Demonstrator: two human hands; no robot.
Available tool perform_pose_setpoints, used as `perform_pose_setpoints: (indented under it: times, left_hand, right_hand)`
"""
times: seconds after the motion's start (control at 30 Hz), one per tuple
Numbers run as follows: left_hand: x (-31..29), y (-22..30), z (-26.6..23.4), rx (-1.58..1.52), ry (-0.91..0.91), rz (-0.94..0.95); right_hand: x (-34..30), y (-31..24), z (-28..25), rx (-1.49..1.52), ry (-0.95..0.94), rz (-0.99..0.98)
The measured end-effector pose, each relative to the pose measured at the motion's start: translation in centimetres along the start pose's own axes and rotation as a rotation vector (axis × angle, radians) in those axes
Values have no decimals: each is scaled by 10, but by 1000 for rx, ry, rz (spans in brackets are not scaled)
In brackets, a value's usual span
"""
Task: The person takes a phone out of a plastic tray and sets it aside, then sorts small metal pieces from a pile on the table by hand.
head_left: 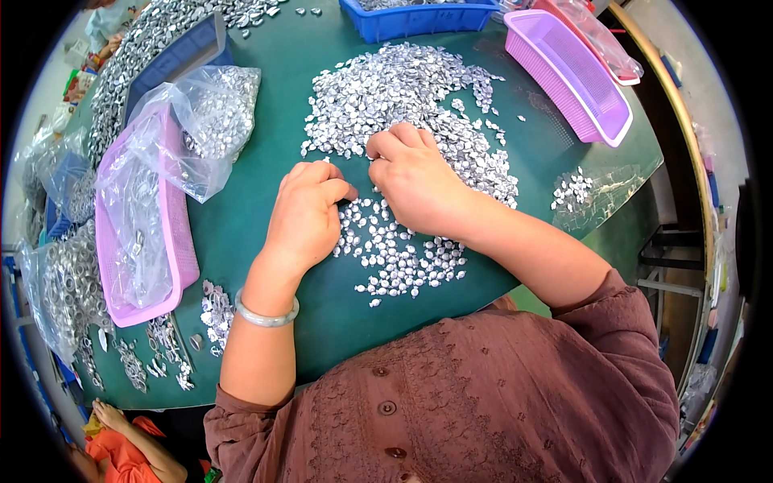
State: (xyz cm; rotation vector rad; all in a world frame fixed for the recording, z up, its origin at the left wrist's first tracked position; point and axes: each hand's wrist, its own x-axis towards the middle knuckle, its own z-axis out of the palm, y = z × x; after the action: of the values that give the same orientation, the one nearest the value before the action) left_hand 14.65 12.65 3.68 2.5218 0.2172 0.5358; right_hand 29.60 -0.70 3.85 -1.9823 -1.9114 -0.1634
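A wide heap of small silver metal pieces covers the middle of the green table. My left hand rests on the table at the heap's near left edge, fingers curled in, a pale bangle on the wrist. My right hand lies knuckles-up on the heap, fingers bent down into the pieces. What the fingers hold is hidden. A flatter spread of the same silver pieces lies just in front of both hands.
A pink basket with clear bags of metal parts stands at the left. A purple basket sits at the back right, a blue bin at the back. Loose parts lie near my left elbow. Another person sits at the lower left.
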Motion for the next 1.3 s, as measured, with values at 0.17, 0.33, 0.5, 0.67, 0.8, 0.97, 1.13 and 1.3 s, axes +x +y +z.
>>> perform_pose_setpoints:
  times: [0.17,0.33,0.5,0.67,0.8,0.97,1.13,1.3]
  left_hand:
    - [0,0,1,-7,49,-11]
    - [1,4,0,-18,26,-14]
    - [1,9,5,8,20,41]
    - [0,9,4,54,-40,59]
    - [-1,9,3,28,-64,48]
    - [0,18,7,-41,-50,114]
    - [-1,17,2,-2,-140,125]
    - [-1,25,8,-25,-96,115]
  right_hand:
    - [-2,6,-4,83,101,80]
    - [-11,11,-13,108,47,100]
    - [-25,1,-21,71,-9,36]
    - [-31,-2,-25,64,-22,38]
    - [-36,-2,-23,92,-52,21]
    - [-35,3,-23,132,49,83]
    - [-40,3,-26,78,8,50]
    - [-46,1,-27,142,64,90]
